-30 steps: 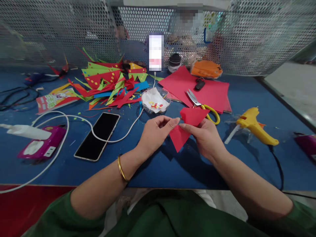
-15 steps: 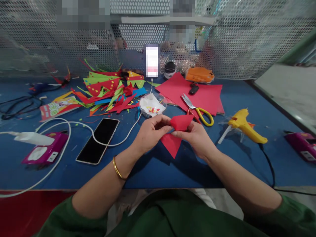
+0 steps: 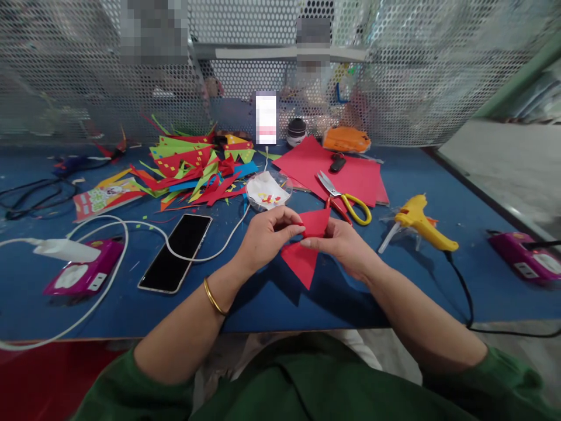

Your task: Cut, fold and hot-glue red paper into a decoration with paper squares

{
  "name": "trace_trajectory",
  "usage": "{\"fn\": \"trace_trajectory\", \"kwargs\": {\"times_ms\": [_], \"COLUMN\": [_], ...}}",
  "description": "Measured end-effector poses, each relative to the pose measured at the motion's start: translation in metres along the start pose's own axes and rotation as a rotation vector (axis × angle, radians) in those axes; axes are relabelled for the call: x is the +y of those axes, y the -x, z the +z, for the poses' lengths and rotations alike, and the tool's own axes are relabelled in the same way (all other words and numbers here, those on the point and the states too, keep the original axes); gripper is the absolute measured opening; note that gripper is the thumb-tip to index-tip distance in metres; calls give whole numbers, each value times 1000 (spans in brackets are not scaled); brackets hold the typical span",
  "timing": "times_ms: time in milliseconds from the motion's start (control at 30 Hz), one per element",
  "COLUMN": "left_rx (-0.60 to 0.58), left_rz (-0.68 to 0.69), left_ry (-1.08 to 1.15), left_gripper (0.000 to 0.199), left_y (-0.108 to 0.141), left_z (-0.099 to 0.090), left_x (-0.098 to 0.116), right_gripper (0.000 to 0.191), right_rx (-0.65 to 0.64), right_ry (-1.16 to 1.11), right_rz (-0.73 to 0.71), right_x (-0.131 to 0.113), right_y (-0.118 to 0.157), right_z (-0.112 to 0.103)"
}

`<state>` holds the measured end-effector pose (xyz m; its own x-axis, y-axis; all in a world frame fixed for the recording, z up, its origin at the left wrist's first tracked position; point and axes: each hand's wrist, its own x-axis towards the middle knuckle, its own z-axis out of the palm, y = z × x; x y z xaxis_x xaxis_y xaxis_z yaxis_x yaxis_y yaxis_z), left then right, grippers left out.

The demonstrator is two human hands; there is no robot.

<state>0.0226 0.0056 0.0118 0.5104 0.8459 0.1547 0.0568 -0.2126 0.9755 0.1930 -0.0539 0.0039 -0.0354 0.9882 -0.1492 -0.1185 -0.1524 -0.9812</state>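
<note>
A folded piece of bright red paper [image 3: 302, 266] is being held just above the blue table [image 3: 245, 316], near its front edge. Its left side is being pinched by the fingers of the bare left hand [image 3: 260, 240], its right side by those of the bare right hand [image 3: 347, 245]. Beyond, yellow-handled metal scissors [image 3: 333, 190] are being partly supported by large flat red paper sheets [image 3: 359, 175]; rightward, a yellow plastic glue gun [image 3: 425, 224] is being borne by the table.

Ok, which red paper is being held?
The small, pointed red piece in the left hand and right hand; the larger red sheets lie flat beneath the key fob.
</note>
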Motion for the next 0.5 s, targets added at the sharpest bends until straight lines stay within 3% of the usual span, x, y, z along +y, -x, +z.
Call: {"fn": "trace_trajectory", "kwargs": {"times_ms": [100, 133, 200, 267, 300, 400, 500], "left_rx": [2, 2, 1, 4, 6, 14, 26], "left_rz": [-63, -91, -147, -194, -214, -267, -281], "left_ry": [112, 149, 207, 253, 278, 348, 364], "left_gripper": [11, 11, 12, 14, 17, 27, 32], "left_y": [-1, -2, -2, -2, -2, 0, 1], "left_z": [-2, -3, -4, -4, -4, -2, 1], "left_x": [0, 0, 1, 3, 4, 4, 3], "right_gripper": [42, 40, 36, 43, 47, 43, 34], "right_rx": [60, 170, 512, 792, 844, 662, 489], "right_ry": [257, 399, 808, 1348, 1564, 1862, 1909], "right_rz": [-116, -183, -300, -195, -64, 277, 403], "right_x": [-13, -18, -28, -34, -36, -35, -33], "right_y": [15, 23, 40, 54, 59, 63, 59], "right_z": [-17, -26, -49, -78, -92, -129, -148]}}
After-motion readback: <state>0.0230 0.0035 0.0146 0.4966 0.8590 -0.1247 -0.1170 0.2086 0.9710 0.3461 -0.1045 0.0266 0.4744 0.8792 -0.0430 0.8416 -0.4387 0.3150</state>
